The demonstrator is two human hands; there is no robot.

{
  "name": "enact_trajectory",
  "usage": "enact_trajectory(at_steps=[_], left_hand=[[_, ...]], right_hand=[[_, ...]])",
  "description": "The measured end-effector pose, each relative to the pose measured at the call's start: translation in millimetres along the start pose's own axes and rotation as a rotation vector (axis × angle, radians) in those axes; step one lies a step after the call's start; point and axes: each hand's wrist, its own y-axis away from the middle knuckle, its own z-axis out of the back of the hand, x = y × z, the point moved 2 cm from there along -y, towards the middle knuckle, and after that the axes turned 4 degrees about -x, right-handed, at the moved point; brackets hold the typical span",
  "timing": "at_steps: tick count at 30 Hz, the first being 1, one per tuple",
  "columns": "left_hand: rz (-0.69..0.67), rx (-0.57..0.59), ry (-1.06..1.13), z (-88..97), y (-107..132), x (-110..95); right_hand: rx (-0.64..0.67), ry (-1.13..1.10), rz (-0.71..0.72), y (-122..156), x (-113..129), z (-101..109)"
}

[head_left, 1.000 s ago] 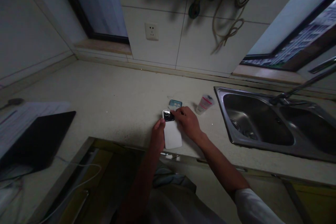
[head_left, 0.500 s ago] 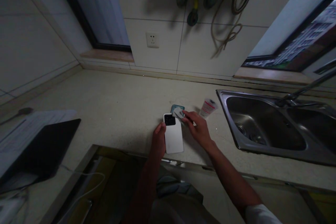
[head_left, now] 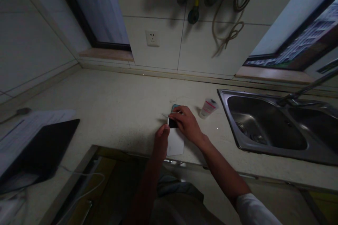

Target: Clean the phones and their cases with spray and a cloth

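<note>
A white phone (head_left: 175,142) with a black camera block at its top end lies back up on the counter near its front edge. My left hand (head_left: 160,140) is closed on the phone's left edge, thumb at the upper corner. Over the camera block, my right hand (head_left: 188,124) pinches a thin white cloth or wipe (head_left: 165,115), whose edge sticks out to the left; the fingers hide most of it. Just behind the phone, a flat teal item (head_left: 175,106) is partly covered by my right hand. To the right stands a clear cup (head_left: 208,108) with red print.
A steel double sink (head_left: 266,123) with a tap (head_left: 293,96) is set in the counter (head_left: 126,102) at the right. On the left lie a black flat object (head_left: 42,151), papers (head_left: 52,115) and a white cable (head_left: 89,174). Pipes hang on the wall.
My right hand has moved left and lower over the camera block, carrying the white cloth or wipe with it. My left hand keeps its grip on the phone's edge.
</note>
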Motion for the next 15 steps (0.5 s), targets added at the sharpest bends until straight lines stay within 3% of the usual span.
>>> enact_trajectory(at_steps=[4,15], left_hand=[[-0.068,0.027,-0.064,-1.3,1,-2],[-0.057,0.050,-0.115,-1.9,5,-8]], right_hand=[[0.104,0.044,0.119,-7,1,-1],[0.028,-0.187,-0.128,-7,-18,19]])
